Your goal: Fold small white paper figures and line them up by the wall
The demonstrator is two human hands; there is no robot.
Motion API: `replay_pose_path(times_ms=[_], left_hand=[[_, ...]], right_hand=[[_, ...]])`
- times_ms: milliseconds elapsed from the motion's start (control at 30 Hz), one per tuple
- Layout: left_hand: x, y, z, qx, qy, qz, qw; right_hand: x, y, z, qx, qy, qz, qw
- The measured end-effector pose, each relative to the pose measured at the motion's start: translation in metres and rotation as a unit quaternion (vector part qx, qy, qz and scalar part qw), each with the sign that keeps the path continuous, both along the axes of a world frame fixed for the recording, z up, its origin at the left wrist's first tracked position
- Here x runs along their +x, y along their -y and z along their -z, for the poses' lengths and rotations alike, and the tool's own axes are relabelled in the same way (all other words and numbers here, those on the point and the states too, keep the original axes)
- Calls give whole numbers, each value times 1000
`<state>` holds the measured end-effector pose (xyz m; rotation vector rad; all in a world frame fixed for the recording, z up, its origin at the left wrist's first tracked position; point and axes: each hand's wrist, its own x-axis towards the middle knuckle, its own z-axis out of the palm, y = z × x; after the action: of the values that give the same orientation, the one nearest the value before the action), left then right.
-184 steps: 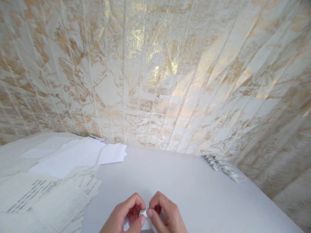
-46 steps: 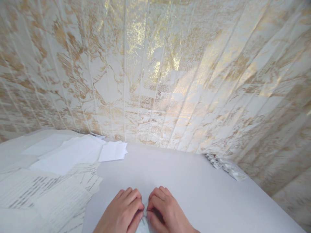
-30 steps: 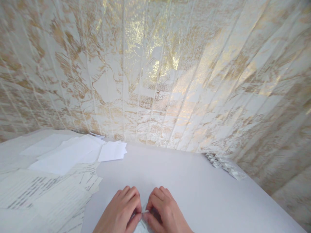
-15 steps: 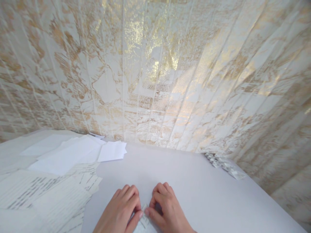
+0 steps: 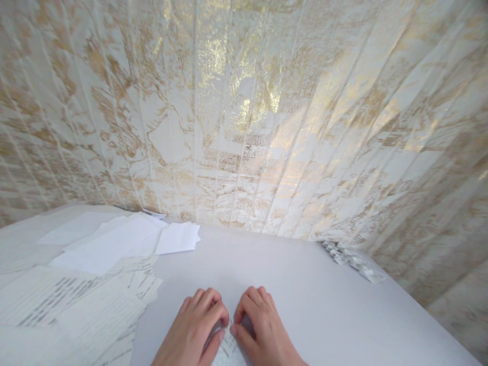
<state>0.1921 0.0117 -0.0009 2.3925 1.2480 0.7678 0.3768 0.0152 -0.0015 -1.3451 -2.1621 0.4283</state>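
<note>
A small piece of printed paper (image 5: 227,351) lies on the table at the bottom edge of the head view, between my hands. Much of it is hidden by the fingers and the frame's edge. My left hand (image 5: 196,325) is on its left side, fingers curled, thumb and index finger at the paper's upper part. My right hand (image 5: 263,325) mirrors it from the other side, fingers bent and thumb tip against the paper. The two hands are close, with a narrow gap between their fingertips.
Printed sheets (image 5: 76,305) overlap at the left, with blank white papers (image 5: 110,244) behind them. Folded paper pieces (image 5: 353,262) lie in a row at the far right of the pale table (image 5: 324,315). A gold-patterned curtain (image 5: 244,127) hangs along the back.
My left hand has shifted slightly right, its index finger reaching closer to the right hand. My right hand has barely moved. The view has shifted a little.
</note>
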Motion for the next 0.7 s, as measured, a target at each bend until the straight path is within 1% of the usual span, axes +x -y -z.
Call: replay_pose_path(times_ms=[133, 200, 267, 367, 500, 567, 633, 700], left_hand=[[-3, -2, 3, 0, 2, 5, 1000], [-3, -3, 4, -8, -5, 12, 1000], [-3, -3, 3, -12, -6, 11, 1000], [-2, -2, 1, -8, 3, -1, 1000], [-2, -3, 2, -8, 1, 15, 1000], [-3, -5, 5, -9, -10, 32, 999], [-4, -6, 6, -10, -22, 47, 999], [-4, -5, 6, -8, -22, 45, 999]], right_hand=[[0, 1, 2, 0, -1, -2, 1000], [-1, 1, 4, 5, 2, 10, 1000], [-1, 1, 4, -6, 2, 11, 1000], [1, 1, -5, -47, -6, -10, 999], [5, 0, -20, -98, -8, -23, 995], [7, -1, -22, -103, -9, -24, 994], [8, -1, -20, -95, -12, -27, 995], [8, -1, -16, -83, -15, -31, 996]])
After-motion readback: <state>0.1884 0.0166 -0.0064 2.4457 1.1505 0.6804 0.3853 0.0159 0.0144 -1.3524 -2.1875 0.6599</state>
